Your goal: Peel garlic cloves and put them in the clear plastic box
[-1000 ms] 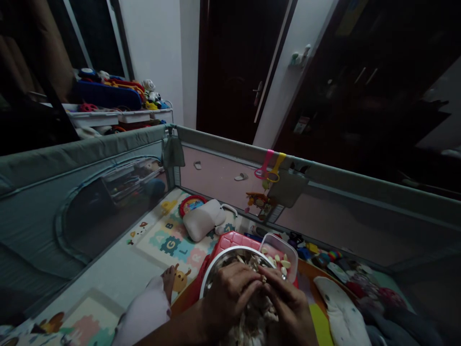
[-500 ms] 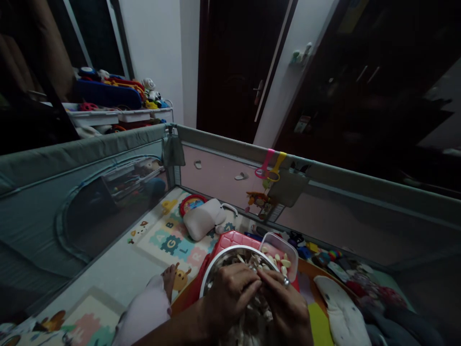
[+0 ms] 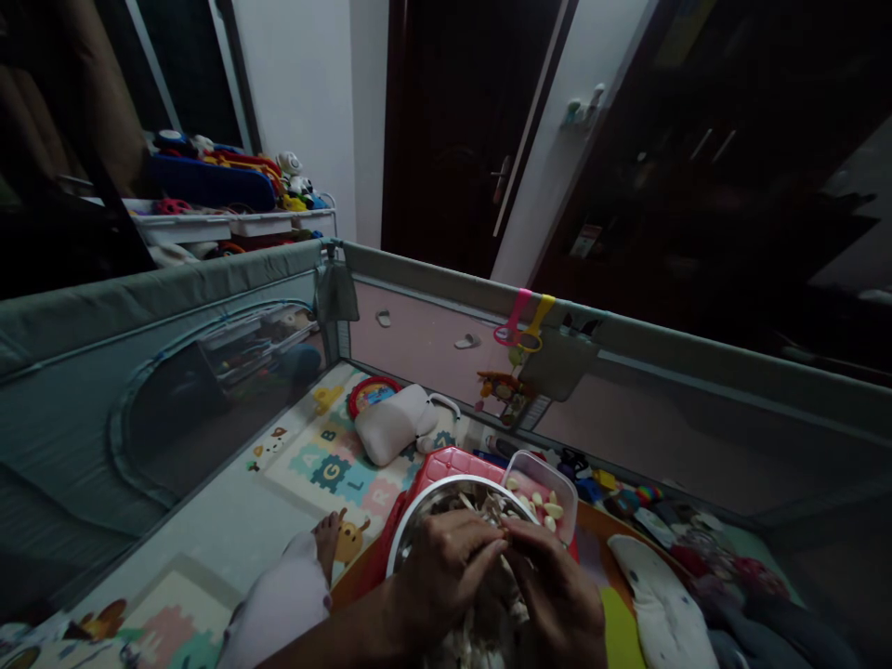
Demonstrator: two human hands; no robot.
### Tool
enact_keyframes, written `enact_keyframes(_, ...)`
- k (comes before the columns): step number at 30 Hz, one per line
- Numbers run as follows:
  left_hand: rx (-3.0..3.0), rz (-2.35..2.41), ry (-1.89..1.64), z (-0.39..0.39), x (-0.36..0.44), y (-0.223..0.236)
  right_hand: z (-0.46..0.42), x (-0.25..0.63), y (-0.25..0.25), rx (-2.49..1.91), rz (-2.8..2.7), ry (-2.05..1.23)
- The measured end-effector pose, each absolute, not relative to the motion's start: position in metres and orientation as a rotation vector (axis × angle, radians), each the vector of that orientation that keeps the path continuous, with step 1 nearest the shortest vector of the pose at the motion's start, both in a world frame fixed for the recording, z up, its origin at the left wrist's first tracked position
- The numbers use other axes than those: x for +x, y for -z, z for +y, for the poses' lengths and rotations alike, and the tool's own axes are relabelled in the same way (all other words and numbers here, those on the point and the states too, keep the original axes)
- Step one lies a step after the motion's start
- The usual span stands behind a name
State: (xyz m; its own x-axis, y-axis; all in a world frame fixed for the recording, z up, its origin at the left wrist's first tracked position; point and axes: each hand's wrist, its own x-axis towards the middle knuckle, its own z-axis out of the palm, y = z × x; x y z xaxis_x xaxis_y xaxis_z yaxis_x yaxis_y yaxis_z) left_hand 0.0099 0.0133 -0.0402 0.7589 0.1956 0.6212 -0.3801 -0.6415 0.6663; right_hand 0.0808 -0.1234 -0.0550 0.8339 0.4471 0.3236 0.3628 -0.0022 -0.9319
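Observation:
My left hand [image 3: 442, 576] and my right hand [image 3: 554, 595] meet over a metal bowl [image 3: 411, 530] of papery garlic skins and cloves. Their fingertips pinch together on a small piece, probably a garlic clove, that is mostly hidden. Just beyond the bowl stands a clear plastic container [image 3: 550, 497] with several peeled cloves in it. Both sit on a red tray [image 3: 446, 462] in front of me.
I sit inside a mesh-walled playpen [image 3: 174, 372] on an alphabet mat [image 3: 327, 465]. A white pillow [image 3: 390, 423], small toys [image 3: 599, 488], my foot [image 3: 326, 544] and a cloth [image 3: 662, 604] lie around. A dark door [image 3: 452, 130] and a toy shelf [image 3: 223, 200] stand beyond.
My hands stay pinched together over the bowl. The right fingers shifted slightly lower and closer to the left fingertips.

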Motion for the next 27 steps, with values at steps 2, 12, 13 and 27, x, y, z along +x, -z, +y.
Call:
enact_keyframes(2,2.109,-0.133,-0.859,0.013,0.01,0.041,-0.125,0.082,0.057,-1.629,-0.72,-0.012)
enact_keyframes(12,2.217,-0.12,-0.936,0.012,0.012,0.043,-0.127,0.085,0.055,-1.676,-0.926,0.138)
enact_keyframes(13,2.241,-0.117,-0.946,0.012,0.012,0.043,-0.126,0.085,0.055,-1.684,-0.933,0.145)
enact_keyframes(27,2.219,-0.064,-0.842,0.013,0.019,0.053,-0.129,0.083,0.05,-1.636,-0.917,0.092)
